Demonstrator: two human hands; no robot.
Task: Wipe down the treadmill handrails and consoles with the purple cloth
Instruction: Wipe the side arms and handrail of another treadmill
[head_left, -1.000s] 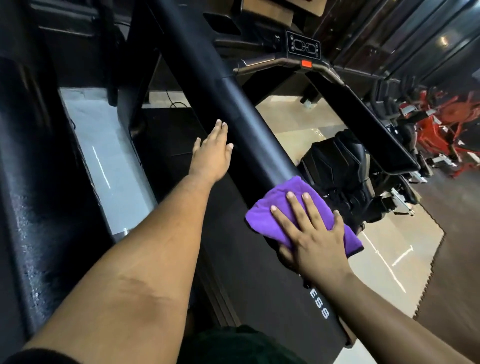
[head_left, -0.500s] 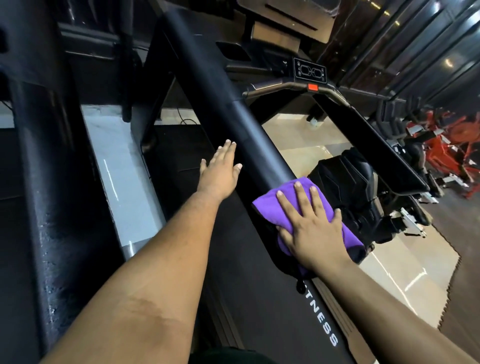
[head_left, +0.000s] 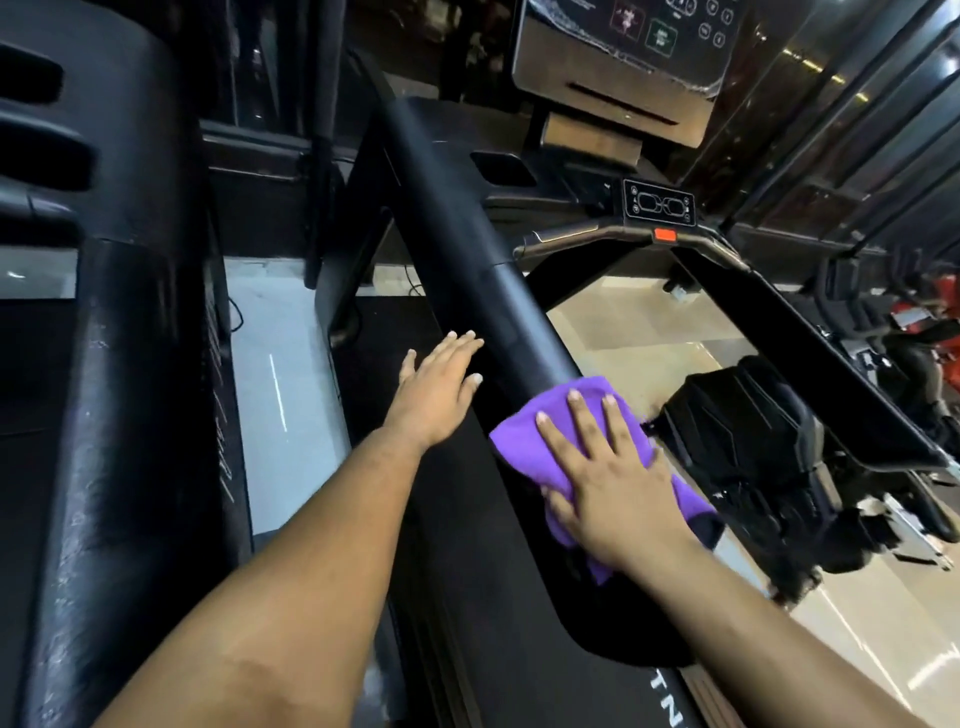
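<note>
A thick black handrail (head_left: 467, 260) of the treadmill runs from the upper middle down toward me. My right hand (head_left: 608, 483) presses the purple cloth (head_left: 524, 452) flat against the lower part of this rail, fingers spread and straight. My left hand (head_left: 436, 387) hovers just left of the rail with straight fingers and holds nothing. The console (head_left: 618, 57) with its screen stands at the top. A small control panel (head_left: 658, 203) with an orange-red button (head_left: 665, 235) sits on the crossbar below it.
The opposite handrail (head_left: 810, 358) slants down on the right. Another black treadmill frame (head_left: 104, 364) fills the left side. A black motor cover (head_left: 743, 441) lies beyond the rail. Pale floor (head_left: 280, 395) shows between machines, and red gym equipment (head_left: 935, 322) stands far right.
My right hand has slid the cloth up along the rail. My view has tilted upward, bringing the console into sight. My left hand stays open beside the rail.
</note>
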